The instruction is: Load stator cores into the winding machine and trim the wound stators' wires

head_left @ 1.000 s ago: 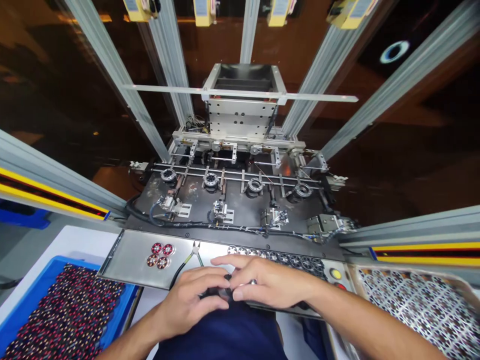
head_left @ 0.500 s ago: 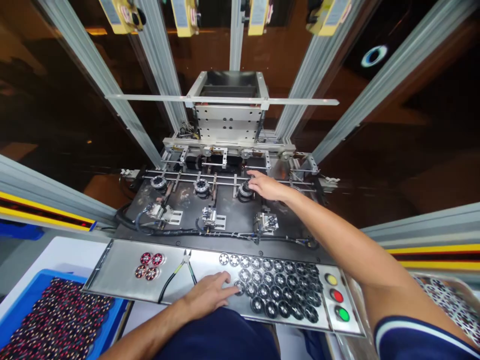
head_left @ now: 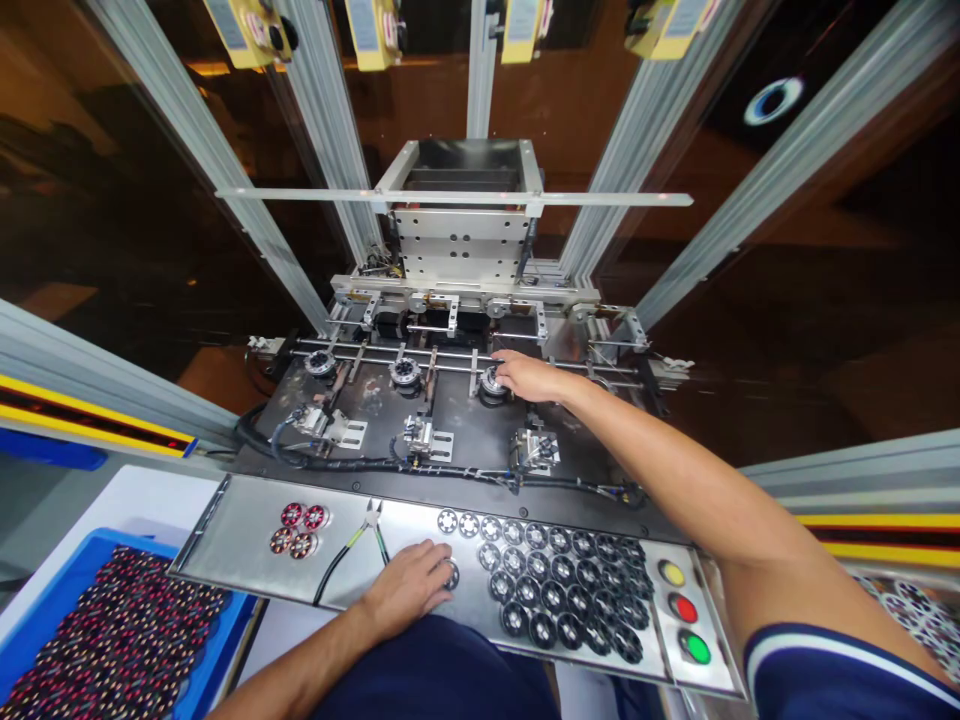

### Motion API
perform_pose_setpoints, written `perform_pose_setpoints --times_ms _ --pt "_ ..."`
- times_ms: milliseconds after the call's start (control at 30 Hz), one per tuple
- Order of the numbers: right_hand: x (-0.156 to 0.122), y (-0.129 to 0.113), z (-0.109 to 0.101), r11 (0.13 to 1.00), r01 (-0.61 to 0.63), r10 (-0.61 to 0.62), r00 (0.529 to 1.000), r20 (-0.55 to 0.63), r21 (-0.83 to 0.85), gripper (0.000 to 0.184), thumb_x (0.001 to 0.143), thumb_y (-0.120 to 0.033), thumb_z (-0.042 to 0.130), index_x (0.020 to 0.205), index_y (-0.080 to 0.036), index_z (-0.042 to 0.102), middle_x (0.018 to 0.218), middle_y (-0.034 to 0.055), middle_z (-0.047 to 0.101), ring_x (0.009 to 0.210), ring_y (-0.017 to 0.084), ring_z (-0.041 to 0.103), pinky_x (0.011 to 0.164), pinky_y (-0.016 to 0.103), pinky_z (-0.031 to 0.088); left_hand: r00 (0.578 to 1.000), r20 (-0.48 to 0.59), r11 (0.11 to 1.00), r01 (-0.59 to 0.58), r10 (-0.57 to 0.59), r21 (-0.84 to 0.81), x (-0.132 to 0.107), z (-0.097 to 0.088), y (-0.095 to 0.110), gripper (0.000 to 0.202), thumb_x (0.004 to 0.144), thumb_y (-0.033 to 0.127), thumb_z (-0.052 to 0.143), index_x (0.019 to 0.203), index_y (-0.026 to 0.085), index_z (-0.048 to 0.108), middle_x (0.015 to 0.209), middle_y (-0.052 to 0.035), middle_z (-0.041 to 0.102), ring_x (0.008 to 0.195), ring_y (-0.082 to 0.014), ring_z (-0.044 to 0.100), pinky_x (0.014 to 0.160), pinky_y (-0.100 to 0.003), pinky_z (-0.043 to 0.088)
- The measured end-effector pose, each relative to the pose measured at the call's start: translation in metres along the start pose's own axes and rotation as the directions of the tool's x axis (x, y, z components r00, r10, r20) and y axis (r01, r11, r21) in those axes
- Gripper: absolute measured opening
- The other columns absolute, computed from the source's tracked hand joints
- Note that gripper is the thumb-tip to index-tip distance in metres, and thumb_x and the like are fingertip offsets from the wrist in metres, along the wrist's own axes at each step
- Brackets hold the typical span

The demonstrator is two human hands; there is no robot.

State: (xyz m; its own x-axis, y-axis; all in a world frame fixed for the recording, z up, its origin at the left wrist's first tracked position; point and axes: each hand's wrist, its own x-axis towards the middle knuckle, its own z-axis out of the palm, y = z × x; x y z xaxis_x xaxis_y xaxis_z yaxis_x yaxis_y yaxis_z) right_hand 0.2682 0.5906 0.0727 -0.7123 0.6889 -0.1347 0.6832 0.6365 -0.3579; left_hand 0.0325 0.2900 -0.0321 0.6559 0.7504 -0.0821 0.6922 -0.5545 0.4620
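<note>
A: The left hand (head_left: pixel 411 585) has slid away from the crowd! A moment ago its fingertips were on a piece right beside the cluster of dark discs (head_left: pixel 553 597); now a single disc (head_left: pixel 452 573) lies at those fingertips with bare tray (head_left: pixel 247 520) between it and the others.

B: Gripped, or just dragged along?

A: Can't tell! Fingers and thumb are at its near edge, but the pinch itself is hidden. Cutting pliers (head_left: pixel 351 545) lie open just left of that hand, and beyond them, four red-wound discs (head_left: pixel 292 514).

B: And the right hand (head_left: pixel 531 378)?

A: Stretched far ahead of the left one, fingertips down on the third round holder (head_left: pixel 491 390). It was at that same holder half a second ago; a full second ago both hands were together over the tray.

B: Is it clenched on something?

A: Fingertips touch the holder's top, but whether they grasp a part there, I can't say. The second holder (head_left: pixel 406 373) stands to their left, untouched.

B: So both hands are busy at once?

A: I'd judge so: one at the holder, the other with its disc singled out.
</note>
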Motion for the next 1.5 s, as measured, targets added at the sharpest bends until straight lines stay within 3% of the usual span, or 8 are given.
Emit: perform_pose_setpoints --times_ms 233,400,733,933,1033,1200,1400,1500 --pt "0.002 -0.001 0.001 0.999 -0.018 0.018 1.0 0.025 -0.029 0.029 0.094 -0.033 0.057 0.118 -0.017 0.06 0.13 0.01 0.057 0.116 0.024 0.056 0.099 0.048 0.047 0.964 -0.218 0.979 0.115 -0.151 -0.17 -0.016 -0.022 0.004 0.017 0.09 0.026 0.06 0.104 0.02 0.054 0.11 -0.0095 0.07 0.104 -0.0212 0.066 0.09 -0.033 0.053" --pt "0.003 0.0 0.002 0.999 -0.018 0.021 0.998 0.056 -0.038 0.028 0.094 -0.033 0.057 0.118 -0.018 0.06 0.129 0.0096 0.057 0.115 0.024 0.057 0.098 0.047 0.048 0.892 -0.322 0.932 0.231 -0.317 -0.28 -0.039 -0.051 0.001 0.019 0.093 0.026 0.054 0.111 0.021 0.049 0.114 -0.0122 0.068 0.08 -0.0164 0.068 0.077 -0.031 0.056" --pt "0.011 0.005 0.007 0.998 -0.004 0.009 0.997 0.078 -0.063 0.028 0.094 -0.032 0.058 0.117 -0.017 0.06 0.126 0.009 0.06 0.11 0.022 0.06 0.094 0.045 0.051 0.775 -0.32 0.779 0.326 -0.544 -0.535 -0.07 -0.086 0.007 0.02 0.093 0.029 0.053 0.111 0.02 0.052 0.118 -0.0132 0.066 0.101 -0.0208 0.067 0.086 -0.033 0.052" --pt "-0.012 -0.01 0.0 0.993 -0.007 0.001 0.999 -0.052 -0.12 0.023 0.093 -0.018 0.055 0.113 -0.015 0.065 0.137 0.0123 0.056 0.133 0.027 0.046 0.11 0.051 0.038 0.786 -0.259 0.707 0.293 -0.561 -0.644 -0.068 -0.1 0.017 0.025 0.092 0.029 0.053 0.114 0.02 0.056 0.119 -0.0118 0.066 0.111 -0.0237 0.062 0.094 -0.035 0.049" --pt "-0.028 -0.012 0.0 0.992 0.021 -0.027 0.999 -0.047 -0.121 0.043 0.081 0.001 0.05 0.118 -0.012 0.066 0.141 0.0145 0.053 0.14 0.029 0.037 0.114 0.046 0.036 0.767 -0.276 0.7 0.294 -0.579 -0.65 -0.075 -0.108 0.019 0.027 0.093 0.029 0.051 0.118 0.02 0.057 0.118 -0.0111 0.066 0.111 -0.0228 0.062 0.094 -0.032 0.048" --pt "-0.034 -0.014 -0.005 0.995 0.034 -0.038 0.998 -0.041 -0.089 0.055 0.069 0.007 0.05 0.116 -0.014 0.069 0.136 0.0127 0.059 0.133 0.03 0.049 0.108 0.046 0.044 0.78 -0.319 0.726 0.238 -0.539 -0.645 -0.079 -0.118 0.02 0.028 0.095 0.026 0.047 0.122 0.021 0.054 0.119 -0.0101 0.064 0.112 -0.0209 0.06 0.096 -0.03 0.047" --pt "-0.061 -0.113 -0.029 0.986 0.165 -0.166 0.954 -0.25 -0.023 0.039 0.092 -0.026 0.054 0.129 -0.013 0.059 0.139 0.0164 0.055 0.135 0.028 0.044 0.115 0.049 0.034 0.778 -0.489 0.786 0.012 -0.396 -0.618 -0.063 -0.135 0.027 0.026 0.086 0.029 0.066 0.108 0.02 0.057 0.107 -0.0085 0.068 0.1 -0.0211 0.064 0.088 -0.031 0.049" --pt "-0.095 -0.185 -0.023 0.808 0.541 -0.468 0.83 -0.304 0.233 0.06 0.083 -0.049 0.067 0.136 -0.023 0.051 0.124 0.0117 0.062 0.115 0.025 0.057 0.099 0.04 0.05 0.781 -0.517 0.783 -0.059 -0.351 -0.62 -0.059 -0.146 0.035 0.027 0.08 0.031 0.073 0.099 0.02 0.057 0.1 -0.0063 0.069 0.089 -0.0192 0.066 0.081 -0.029 0.051"
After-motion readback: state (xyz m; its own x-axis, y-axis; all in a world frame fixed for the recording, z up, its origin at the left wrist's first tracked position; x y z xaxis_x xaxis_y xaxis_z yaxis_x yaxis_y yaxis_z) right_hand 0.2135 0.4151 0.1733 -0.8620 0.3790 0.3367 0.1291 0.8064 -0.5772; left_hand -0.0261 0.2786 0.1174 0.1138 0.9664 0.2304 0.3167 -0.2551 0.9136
